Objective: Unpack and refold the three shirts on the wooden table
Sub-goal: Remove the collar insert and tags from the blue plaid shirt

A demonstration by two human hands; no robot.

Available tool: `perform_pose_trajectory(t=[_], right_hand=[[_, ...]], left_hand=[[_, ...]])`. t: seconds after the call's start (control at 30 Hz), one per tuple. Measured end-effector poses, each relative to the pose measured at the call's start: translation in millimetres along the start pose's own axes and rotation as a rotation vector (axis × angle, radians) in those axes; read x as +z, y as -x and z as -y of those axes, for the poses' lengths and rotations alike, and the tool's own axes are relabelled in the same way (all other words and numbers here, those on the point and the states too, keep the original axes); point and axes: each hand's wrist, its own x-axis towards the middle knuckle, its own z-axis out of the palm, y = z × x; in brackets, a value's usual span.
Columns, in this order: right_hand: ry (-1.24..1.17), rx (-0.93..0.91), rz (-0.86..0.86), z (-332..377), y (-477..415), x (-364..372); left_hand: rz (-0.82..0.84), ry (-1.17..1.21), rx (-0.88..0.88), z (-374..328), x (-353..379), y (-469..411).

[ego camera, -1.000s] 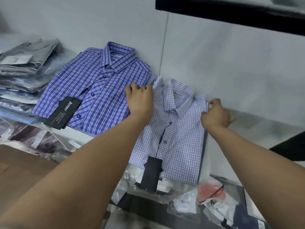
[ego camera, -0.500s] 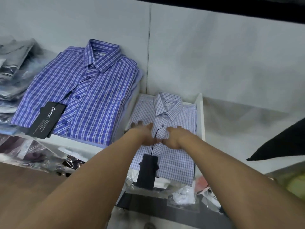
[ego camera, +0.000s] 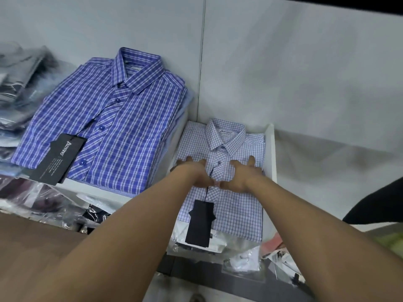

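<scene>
**Both hands flat on the pale checked shirt**

The pale checked shirt (ego camera: 237,205) is folded into a neat rectangle. It is white with a fine blue grid, buttoned, and has a stiff collar with a label inside. A black hang tag (ego camera: 201,223) on a thin cord lies over its lower front. Its long axis runs from the near side toward the wall, with the collar at the wall end and the folded hem toward the person. It sits at the back of the worktop (ego camera: 32,247), close to the wall seam.

The left hand (ego camera: 194,171) and right hand (ego camera: 242,173) lie palm down on the chest, one either side of the button strip. Their fingers are spread and straight and they grip nothing.

The shirt rests on a white board (ego camera: 270,153), which shows as a border along the shirt's right side. I cannot tell whether that border is a raised rim.

Left of it lies a darker blue plaid shirt (ego camera: 113,123), also folded. Its collar points to the wall and its body slants toward the near left. It has its own black tag (ego camera: 58,158) and lies on a pale layer.

At the far left edge is a stack of bagged garments (ego camera: 17,83), blurred. Loose clear plastic bags (ego camera: 242,260) lie crumpled along the near side, and what they hold is too blurred to name.
</scene>
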Motion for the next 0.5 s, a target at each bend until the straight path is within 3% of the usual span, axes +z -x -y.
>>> perform_pose_trajectory(t=[0.1,0.2,0.3,0.4,0.5], right_hand=[[-0.03,0.0,-0.031,4.0,3.3,-6.9],[-0.223,-0.1,-0.303,22.9,7.3,-17.7],[-0.486,-0.226,-0.508,60.7,18.7,-37.5],[-0.736,-0.312,-0.465,109.9,34.0,-52.9],[-0.954,-0.336,-0.347,154.7,48.1,-54.7]], left_hand=[[-0.128,0.081,0.083,-0.5,-4.7,8.3],[-0.423,0.339,0.24,-0.7,-22.5,29.9],[-0.732,0.422,0.292,9.9,-57.3,61.1],[-0.935,0.459,0.213,48.6,-87.5,87.6],[-1.038,0.44,-0.001,111.0,-90.7,103.9]])
